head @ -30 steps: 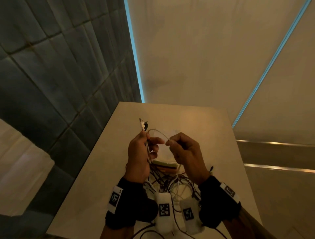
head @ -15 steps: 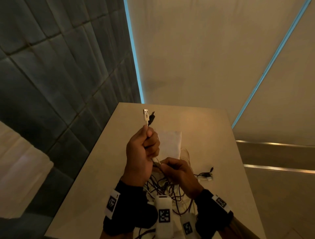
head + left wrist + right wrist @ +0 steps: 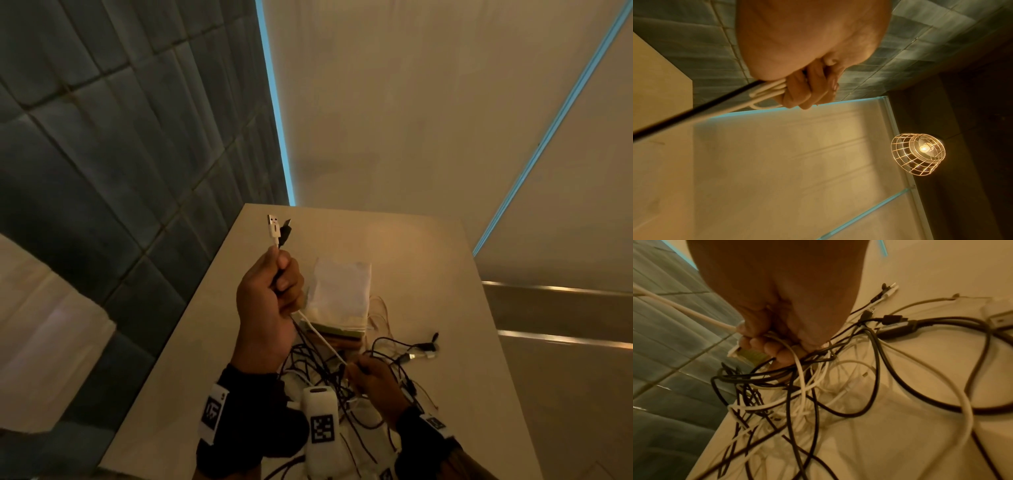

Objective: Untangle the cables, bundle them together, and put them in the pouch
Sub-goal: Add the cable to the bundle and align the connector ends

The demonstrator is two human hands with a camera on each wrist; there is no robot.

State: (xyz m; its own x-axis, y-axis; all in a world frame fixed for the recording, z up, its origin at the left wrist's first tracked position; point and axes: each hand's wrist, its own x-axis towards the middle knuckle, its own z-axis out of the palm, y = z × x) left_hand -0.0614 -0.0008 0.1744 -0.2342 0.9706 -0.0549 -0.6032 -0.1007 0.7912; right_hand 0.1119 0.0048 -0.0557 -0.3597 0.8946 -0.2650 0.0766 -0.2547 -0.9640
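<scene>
My left hand (image 3: 270,298) is raised above the table and grips a white cable and a black cable in its fist. Their plugs, a white USB plug (image 3: 273,226) and a black plug (image 3: 285,231), stick up above the fist. In the left wrist view the fingers (image 3: 807,91) curl round folded white cable loops (image 3: 764,92). The white cable (image 3: 320,337) runs taut down to my right hand (image 3: 371,380), which pinches it low over the tangle of black and white cables (image 3: 818,386). A pale pouch (image 3: 339,294) lies flat behind the hands.
The beige table (image 3: 428,274) ends at a dark tiled wall (image 3: 120,154) on the left. Loose plug ends (image 3: 423,353) lie to the right of the tangle. A wire-cage lamp (image 3: 917,154) hangs overhead.
My left hand has lifted the plugs higher. My right hand has slid down along the white cable toward the tangle, pulling it taut.
</scene>
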